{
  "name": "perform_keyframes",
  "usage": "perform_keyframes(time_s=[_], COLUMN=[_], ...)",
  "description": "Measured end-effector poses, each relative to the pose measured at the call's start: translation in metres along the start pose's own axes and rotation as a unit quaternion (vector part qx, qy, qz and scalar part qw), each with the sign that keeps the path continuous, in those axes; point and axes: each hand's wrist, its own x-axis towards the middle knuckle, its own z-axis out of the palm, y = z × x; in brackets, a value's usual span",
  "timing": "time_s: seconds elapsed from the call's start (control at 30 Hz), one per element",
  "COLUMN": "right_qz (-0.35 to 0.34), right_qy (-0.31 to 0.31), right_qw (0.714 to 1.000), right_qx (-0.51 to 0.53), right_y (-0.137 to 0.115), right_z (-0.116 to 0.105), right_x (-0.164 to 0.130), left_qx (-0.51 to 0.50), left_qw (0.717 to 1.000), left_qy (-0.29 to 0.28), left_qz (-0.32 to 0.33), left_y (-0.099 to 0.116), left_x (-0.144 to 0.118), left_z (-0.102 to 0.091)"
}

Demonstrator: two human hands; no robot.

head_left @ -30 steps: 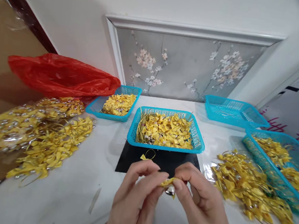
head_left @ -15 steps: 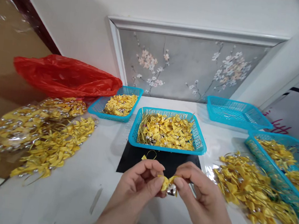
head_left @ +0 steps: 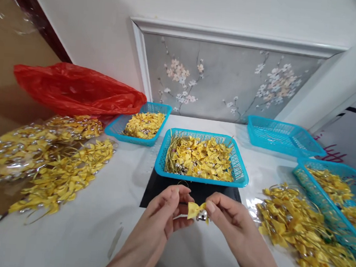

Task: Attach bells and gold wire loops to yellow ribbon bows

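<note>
Both left hand (head_left: 160, 215) and right hand (head_left: 229, 222) pinched shut on yellow bow (head_left: 196, 211); slack grip risks drop toward basket (head_left: 239, 182) at 12 o'clock.

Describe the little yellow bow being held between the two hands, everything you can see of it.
The yellow bow is small, of shiny satin-like ribbon, with a small silver bell at its middle, slightly blurred. It is held in the air above the white table, just in front of the black mat. The left hand pinches its left wing, the right hand its right side.
</note>
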Motion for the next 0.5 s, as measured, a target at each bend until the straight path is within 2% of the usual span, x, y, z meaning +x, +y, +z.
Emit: perform_keyframes(time_s=[0.07,0.17,0.37,0.43,0.5], right_qz=[0.01,0.016,-0.008,-0.035,-0.107], right_qy=[0.004,0.013,0.031,0.066,0.147], right_qw=[1.0,1.0,0.998,0.993,0.97], right_qx=[0.007,0.006,-0.058,-0.096,-0.159], right_y=[0.0003,-0.0002,0.0036,0.0067,0.0097], right_z=[0.0,0.0006,0.0047,0.0067,0.0092], right_x=[0.0012,0.0023,0.0016,-0.0002,-0.0035], left_qx=[0.028,0.066,0.033,0.032,0.011], left_qw=[1.0,0.998,0.997,0.998,0.999], left_qy=[0.008,-0.014,-0.043,-0.039,-0.026], left_qz=[0.004,-0.003,-0.049,-0.044,-0.039], left_y=[-0.001,-0.0026,-0.0052,-0.0043,-0.003], left_x=[0.0003,0.0,0.0016,0.0026,0.0033], left_z=[-0.0044,-0.0078,-0.0052,-0.0044,-0.004])
